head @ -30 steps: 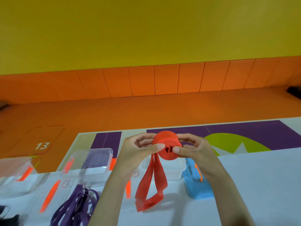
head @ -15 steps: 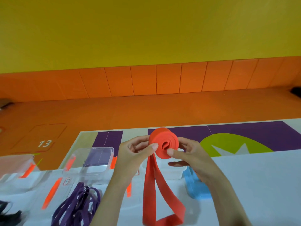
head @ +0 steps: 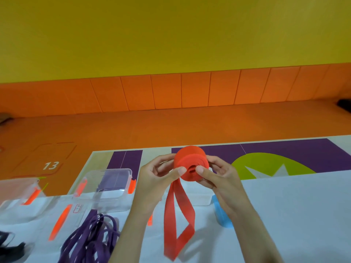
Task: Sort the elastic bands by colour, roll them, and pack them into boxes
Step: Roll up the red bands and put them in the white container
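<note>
Now left hand (head: 154, 180), right hand (head: 218, 177) pinch red roll (head: 190, 161) beside clear box (head: 109, 196).

Right half of the table (head: 303, 215) is bare, so a hand can pass freely there. Left side's crowded: clear boxes (head: 112, 196) along the far edge, purple bands (head: 91, 238) heaped in front of them. The red band (head: 178, 209) dangles its loose tail mid-table, a blue thing (head: 223, 219) just right of it.

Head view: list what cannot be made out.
- Blue object: head view, mostly behind the right hand.
- Black bands: head view, cut off by the left edge.
- Lid label: head view, too small to read.
- Clear box behind the red band: head view, interior hidden by the left hand.
</note>
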### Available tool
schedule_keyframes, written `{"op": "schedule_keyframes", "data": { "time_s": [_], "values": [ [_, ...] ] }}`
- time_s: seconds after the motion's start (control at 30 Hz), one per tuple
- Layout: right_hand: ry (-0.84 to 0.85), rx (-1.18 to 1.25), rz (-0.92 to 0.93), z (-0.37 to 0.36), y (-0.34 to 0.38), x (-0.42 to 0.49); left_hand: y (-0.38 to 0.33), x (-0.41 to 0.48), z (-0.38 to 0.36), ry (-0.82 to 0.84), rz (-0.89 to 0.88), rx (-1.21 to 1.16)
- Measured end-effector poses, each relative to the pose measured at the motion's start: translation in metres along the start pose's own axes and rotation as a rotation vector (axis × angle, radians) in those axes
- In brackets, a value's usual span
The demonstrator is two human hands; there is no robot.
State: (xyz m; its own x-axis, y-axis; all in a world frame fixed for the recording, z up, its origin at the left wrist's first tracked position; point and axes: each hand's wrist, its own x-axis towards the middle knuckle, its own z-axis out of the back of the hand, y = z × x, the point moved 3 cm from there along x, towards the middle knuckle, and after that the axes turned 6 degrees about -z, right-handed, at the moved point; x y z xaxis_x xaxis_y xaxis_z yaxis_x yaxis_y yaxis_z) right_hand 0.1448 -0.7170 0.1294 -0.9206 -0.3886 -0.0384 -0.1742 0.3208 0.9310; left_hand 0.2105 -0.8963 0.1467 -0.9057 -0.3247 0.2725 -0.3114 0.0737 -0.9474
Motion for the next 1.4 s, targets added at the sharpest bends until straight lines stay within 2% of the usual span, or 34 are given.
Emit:
{"op": "schedule_keyframes", "data": {
  "time_s": [0.1, 0.2, 0.4, 0.5, 0.7, 0.87, 1.07, 1.23, 1.3, 1.4],
  "values": [
    [-0.011, 0.108, -0.042, -0.006, -0.018, -0.004, 0.006, -0.003, 0.005, -0.011, 0.022, -0.018],
    [0.059, 0.147, -0.128, -0.007, -0.035, -0.008, 0.006, -0.003, 0.008, 0.03, 0.014, 0.085],
    [0.13, -0.204, -0.104, 0.009, -0.017, -0.006, -0.004, -0.001, 0.017, 0.118, -0.019, 0.314],
    [0.131, -0.241, -0.059, 0.011, -0.005, -0.005, -0.005, -0.005, 0.011, 0.091, -0.025, 0.266],
    [0.017, -0.094, -0.019, 0.016, -0.008, -0.005, 0.006, -0.013, 0.008, 0.091, 0.083, 0.143],
    [0.036, -0.056, -0.015, 0.017, -0.002, -0.006, 0.014, -0.02, 0.011, 0.082, 0.152, 0.07],
    [0.058, 0.052, -0.066, 0.002, -0.011, -0.007, 0.015, -0.02, 0.004, -0.008, 0.094, 0.001],
    [0.141, 0.11, -0.08, -0.001, -0.013, -0.008, 0.015, -0.02, 0.002, -0.048, 0.04, -0.059],
    [0.187, 0.055, -0.092, -0.001, -0.013, -0.008, 0.013, -0.021, 0.005, -0.062, 0.004, -0.046],
    [0.212, -0.2, -0.014, 0.004, -0.001, -0.006, 0.006, -0.02, 0.011, -0.033, -0.007, 0.043]
  ]
}}
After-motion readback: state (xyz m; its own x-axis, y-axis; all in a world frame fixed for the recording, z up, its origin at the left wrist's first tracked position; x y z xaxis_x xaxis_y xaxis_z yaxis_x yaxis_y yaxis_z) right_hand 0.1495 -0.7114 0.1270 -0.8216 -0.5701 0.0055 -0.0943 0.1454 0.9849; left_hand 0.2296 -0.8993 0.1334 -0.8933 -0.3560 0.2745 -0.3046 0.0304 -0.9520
